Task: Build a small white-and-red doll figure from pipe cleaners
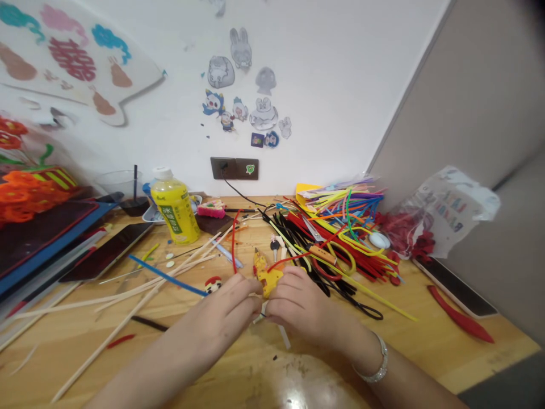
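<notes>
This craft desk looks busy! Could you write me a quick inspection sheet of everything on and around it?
Surface: wooden desk, shiny near the person.
Things in hand: yellow chenille piece, held between both hands.
Clutter: heap of coloured pipe cleaners, thin wooden sticks, yellow drink bottle.
Hands: left hand and right hand meet at the piece; silver bracelet on the right wrist.
Cables: black cable runs from a wall socket down to the desk.
Surroundings: white wall with stickers; orange flowers at the left.
</notes>
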A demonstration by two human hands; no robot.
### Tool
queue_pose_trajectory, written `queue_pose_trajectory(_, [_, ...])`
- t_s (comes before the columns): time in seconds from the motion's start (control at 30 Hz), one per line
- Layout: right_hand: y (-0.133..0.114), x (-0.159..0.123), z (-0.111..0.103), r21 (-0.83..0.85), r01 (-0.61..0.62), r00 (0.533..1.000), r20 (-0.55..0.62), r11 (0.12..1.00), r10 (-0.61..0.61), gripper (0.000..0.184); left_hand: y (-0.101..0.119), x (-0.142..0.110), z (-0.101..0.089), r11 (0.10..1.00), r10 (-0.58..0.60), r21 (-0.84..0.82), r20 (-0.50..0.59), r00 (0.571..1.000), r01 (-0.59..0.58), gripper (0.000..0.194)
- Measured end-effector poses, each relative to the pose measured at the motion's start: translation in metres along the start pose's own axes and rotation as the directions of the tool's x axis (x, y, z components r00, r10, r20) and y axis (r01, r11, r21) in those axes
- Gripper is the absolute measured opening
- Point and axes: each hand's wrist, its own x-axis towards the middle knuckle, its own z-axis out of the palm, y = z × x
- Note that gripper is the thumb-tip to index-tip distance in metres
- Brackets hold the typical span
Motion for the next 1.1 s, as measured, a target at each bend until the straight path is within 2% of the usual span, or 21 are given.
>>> queue_pose_trajectory(0.13, [-0.002, 0.002, 0.001, 0.135, -0.063, 0.995, -0.073, 0.989, 0.074, 0.025, -0.002, -0.002, 0.000, 0.997, 0.072, 0.021, -0.003, 0.997, -0.071, 0.025])
queue_pose_trajectory(0.23, [-0.005, 0.006, -0.001, 0.276, -0.117, 0.987, -0.073, 0.954, 0.143, 0.032, -0.004, -0.005, 0.002, 0.993, 0.116, 0.038, -0.025, 0.993, -0.115, 0.022])
queue_pose_trajectory(0.33, [-0.008, 0.008, -0.002, 0.333, -0.121, 0.981, -0.102, 0.935, 0.163, 0.036, -0.003, -0.006, 0.003, 0.989, 0.142, 0.040, -0.060, 0.988, -0.140, 0.019])
queue_pose_trajectory(0.53, [-0.008, 0.005, 0.003, 0.322, -0.104, 0.971, -0.170, 0.941, 0.166, 0.033, 0.006, -0.005, 0.003, 0.985, 0.155, 0.098, -0.161, 0.975, -0.141, 0.023])
queue_pose_trajectory(0.8, [-0.009, 0.003, 0.003, 0.315, -0.101, 0.963, -0.206, 0.944, 0.172, 0.031, 0.014, -0.006, 0.009, 0.986, 0.117, 0.139, -0.212, 0.970, -0.089, 0.019])
queue_pose_trajectory(0.97, [-0.010, 0.004, 0.003, 0.294, -0.087, 0.962, -0.223, 0.952, 0.156, 0.028, 0.013, -0.004, 0.017, 0.985, 0.150, 0.130, -0.298, 0.943, -0.116, 0.015])
queue_pose_trajectory(1.1, [-0.011, 0.005, 0.002, 0.294, -0.087, 0.960, -0.231, 0.952, 0.159, 0.024, 0.010, -0.005, 0.026, 0.989, 0.129, 0.116, -0.361, 0.923, -0.093, 0.017])
